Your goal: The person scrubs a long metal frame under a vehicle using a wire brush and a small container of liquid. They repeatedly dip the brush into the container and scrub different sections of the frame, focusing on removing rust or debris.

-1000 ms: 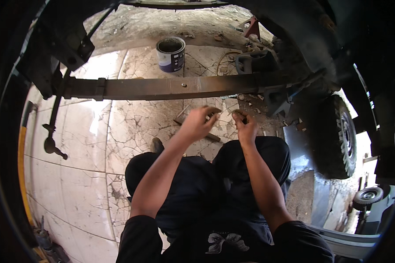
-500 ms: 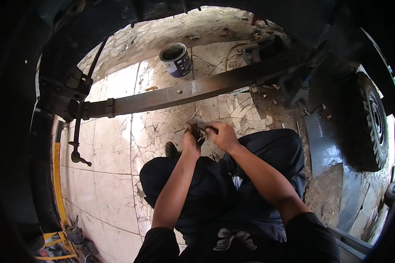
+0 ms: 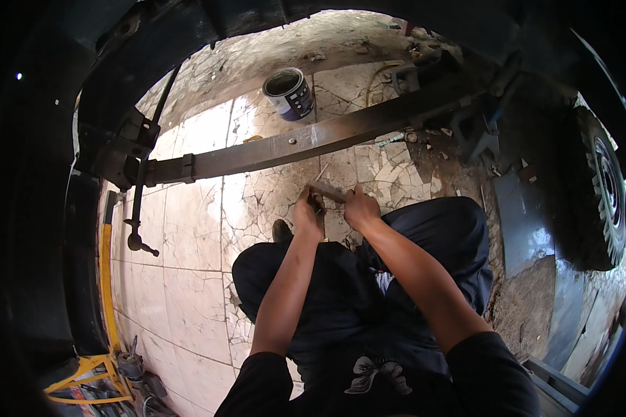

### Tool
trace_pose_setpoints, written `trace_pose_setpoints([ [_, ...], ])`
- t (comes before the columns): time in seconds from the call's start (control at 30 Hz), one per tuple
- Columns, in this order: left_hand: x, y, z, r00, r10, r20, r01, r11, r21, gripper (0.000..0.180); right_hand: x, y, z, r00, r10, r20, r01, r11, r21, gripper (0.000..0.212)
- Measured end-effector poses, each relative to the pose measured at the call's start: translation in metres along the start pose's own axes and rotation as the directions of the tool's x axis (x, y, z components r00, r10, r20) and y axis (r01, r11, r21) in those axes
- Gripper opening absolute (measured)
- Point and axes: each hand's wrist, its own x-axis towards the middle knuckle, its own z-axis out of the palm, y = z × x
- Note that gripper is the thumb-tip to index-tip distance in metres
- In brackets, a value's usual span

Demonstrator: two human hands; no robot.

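Fingers (image 3: 355,198) on slim dull bar (image 3: 329,192), cracked tiles (image 3: 255,212), curved metal beam (image 3: 320,137)

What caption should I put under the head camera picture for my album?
Left hand and right hand close together by a grey bar, with a metal beam and an open can beyond.

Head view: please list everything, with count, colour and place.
Flat bar: 1, greyish, between both hands
Long beam: 1, brown, across upper middle
Tin: 1, dark and white, beyond beam
Rod: 1, dark, hanging at left
Wheel: 1, black, far right
Sheets: several, grey, near wheel
Frame: 1, yellow, lower left
Floor tiles: many, pale, below
Shirt: 1, black, bottom
Trousers: 1 pair, dark, lower middle
Left hand: 1, bare, bar's left end
Right hand: 1, bare, bar's right end
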Motion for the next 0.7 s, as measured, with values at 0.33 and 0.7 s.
trace_pose_setpoints([
  [0.33,0.005,0.029,-0.004,0.997,0.069,0.021,-0.068,0.996,-0.056,0.018,-0.08,0.001,-0.123,0.993,0.034,-0.109,0.023,0.875,0.484,0.047],
  [0.7,-0.019,0.028,0.011,0.992,0.041,0.118,-0.036,0.998,-0.044,0.015,-0.11,0.002,-0.24,0.773,-0.129,-0.621,0.213,0.975,0.062,0.043],
])
